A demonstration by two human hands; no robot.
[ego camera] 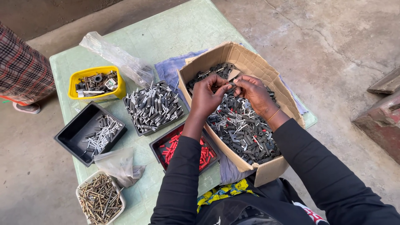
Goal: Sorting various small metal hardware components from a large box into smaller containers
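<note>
Both hands are raised over a cardboard box point(271, 77) filled with several small black sleeves and silver pins point(243, 129). My left hand point(207, 96) and my right hand point(255, 92) meet fingertip to fingertip and pinch one small black-and-silver piece point(230, 86) between them. The piece is mostly hidden by the fingers. Black sleeves cover both forearms.
A pale green table point(166, 33) carries a black tray of red sleeves point(171, 148), a black tray of assembled pins point(153, 106), another black tray point(75, 133), a yellow tub point(96, 83), a white tub of screws point(100, 200) and plastic bags point(118, 56). A person in a plaid garment point(21, 71) stands at left.
</note>
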